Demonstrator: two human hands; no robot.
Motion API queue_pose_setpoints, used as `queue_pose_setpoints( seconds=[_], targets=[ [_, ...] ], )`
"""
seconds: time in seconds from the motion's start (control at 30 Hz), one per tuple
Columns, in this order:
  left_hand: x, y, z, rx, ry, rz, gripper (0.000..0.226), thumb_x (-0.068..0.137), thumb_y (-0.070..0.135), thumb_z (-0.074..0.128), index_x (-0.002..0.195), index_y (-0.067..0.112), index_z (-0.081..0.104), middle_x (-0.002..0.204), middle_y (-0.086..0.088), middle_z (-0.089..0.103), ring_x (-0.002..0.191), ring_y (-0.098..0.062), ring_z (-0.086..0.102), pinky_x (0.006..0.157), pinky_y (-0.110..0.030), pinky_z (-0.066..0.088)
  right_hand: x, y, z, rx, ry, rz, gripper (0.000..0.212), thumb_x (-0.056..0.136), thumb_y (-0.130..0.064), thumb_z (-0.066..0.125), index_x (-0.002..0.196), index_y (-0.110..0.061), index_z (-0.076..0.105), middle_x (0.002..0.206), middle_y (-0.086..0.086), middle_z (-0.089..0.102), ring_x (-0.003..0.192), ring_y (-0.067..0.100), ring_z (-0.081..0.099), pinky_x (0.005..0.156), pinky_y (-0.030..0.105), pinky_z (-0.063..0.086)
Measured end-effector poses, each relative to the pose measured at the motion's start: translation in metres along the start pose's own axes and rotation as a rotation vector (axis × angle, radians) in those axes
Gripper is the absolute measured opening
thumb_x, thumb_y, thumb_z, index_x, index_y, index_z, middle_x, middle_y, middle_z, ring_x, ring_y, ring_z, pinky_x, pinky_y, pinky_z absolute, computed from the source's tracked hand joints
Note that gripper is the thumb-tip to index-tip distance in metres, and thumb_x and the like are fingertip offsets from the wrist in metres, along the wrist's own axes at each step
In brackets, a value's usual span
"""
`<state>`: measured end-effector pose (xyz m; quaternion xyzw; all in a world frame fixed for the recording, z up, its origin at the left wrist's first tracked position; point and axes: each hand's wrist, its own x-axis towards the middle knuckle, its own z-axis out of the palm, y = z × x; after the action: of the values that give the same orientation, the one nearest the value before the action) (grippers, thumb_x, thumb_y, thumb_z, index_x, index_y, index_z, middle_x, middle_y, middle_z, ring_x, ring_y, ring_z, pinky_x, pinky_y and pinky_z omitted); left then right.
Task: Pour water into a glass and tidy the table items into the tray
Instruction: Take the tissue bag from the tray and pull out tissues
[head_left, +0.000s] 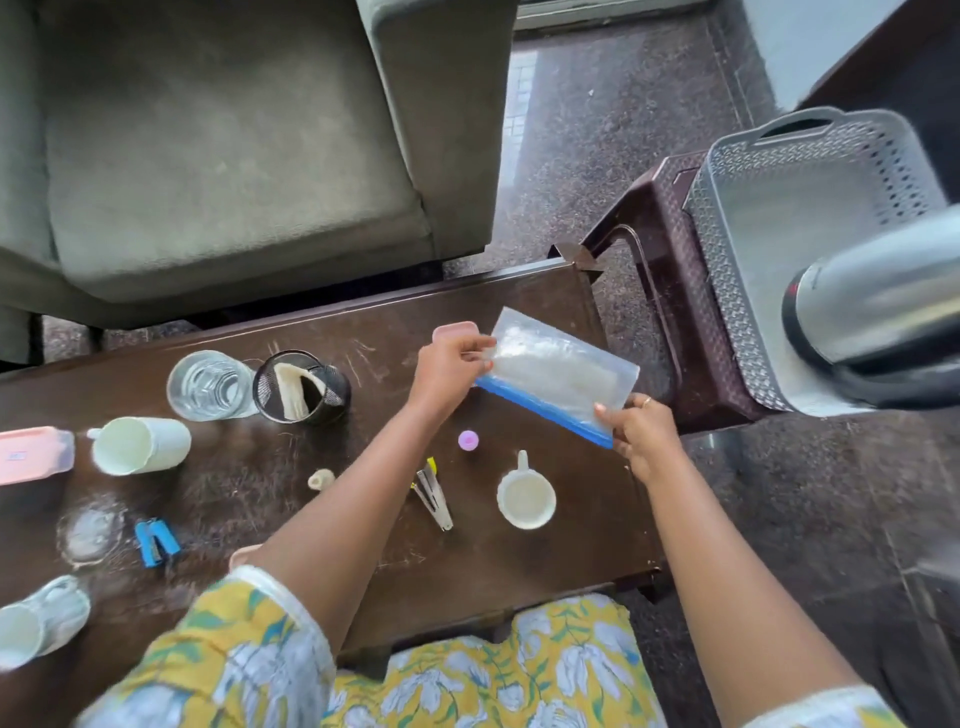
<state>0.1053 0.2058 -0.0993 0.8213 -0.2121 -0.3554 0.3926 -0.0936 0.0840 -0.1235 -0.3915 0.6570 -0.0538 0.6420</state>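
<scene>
Head view, zip bag (558, 371): long axis diagonal, blue seal edge toward near-right.
Left hand (449, 371): pinching far-left corner.
Right hand (641, 434): gripping near-right corner.
Glass (210, 384): holds water.
Tray (727, 291): steel flask (872, 306) inside.

The zip bag (563, 371) is clear with a blue strip. The basket tray (737, 291) is grey lattice, the bench (363, 332) dark brown, the sleeve (249, 639) yellow floral, the stapler (156, 540) blue.

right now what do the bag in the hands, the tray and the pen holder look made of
Bag: thin clear plastic film, glossy and crinkled, with a blue zip strip.
Tray: likely moulded grey plastic, matte, with perforated patterned walls.
Pen holder: black mesh you can see through, probably metal.
</scene>
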Motion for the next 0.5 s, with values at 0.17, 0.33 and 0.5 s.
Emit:
queue_pose_setpoints(
  seconds=[0.17,0.33,0.5],
  targets=[
    [0.009,0.008,0.033,0.201,-0.004,0.047,0.045,0.083,0.003,0.053,0.127,0.012,0.054,0.143,-0.010,0.042,0.130,-0.022,0.034,0.089,0.000,0.013,0.008,0.025,0.013,0.267,0.068,0.193,0.023,0.085,0.009,0.060,0.083,-0.013,0.055,0.086,0.002,0.061,0.077,0.014,0.057,0.067,0.032,0.049],
    [-0.014,-0.005,0.060,0.266,-0.111,0.100,0.044,0.088,0.001,0.047,0.131,0.008,0.050,0.148,-0.010,0.032,0.136,-0.023,0.031,0.114,-0.029,0.021,0.003,0.031,0.045,0.388,0.021,0.226,0.038,0.086,0.015,0.053,0.122,0.002,0.052,0.101,0.012,0.061,0.098,0.026,0.056,0.087,0.043,0.046],
    [-0.031,-0.026,0.071,0.417,-0.216,0.071,0.048,0.091,0.008,0.048,0.138,0.009,0.039,0.153,-0.008,0.023,0.141,-0.022,0.018,0.115,-0.031,0.017,0.000,0.031,0.058,0.159,0.016,0.305,0.031,0.088,0.003,0.059,0.119,0.005,0.055,0.082,0.012,0.058,0.076,0.023,0.058,0.075,0.036,0.051]
  ],
)
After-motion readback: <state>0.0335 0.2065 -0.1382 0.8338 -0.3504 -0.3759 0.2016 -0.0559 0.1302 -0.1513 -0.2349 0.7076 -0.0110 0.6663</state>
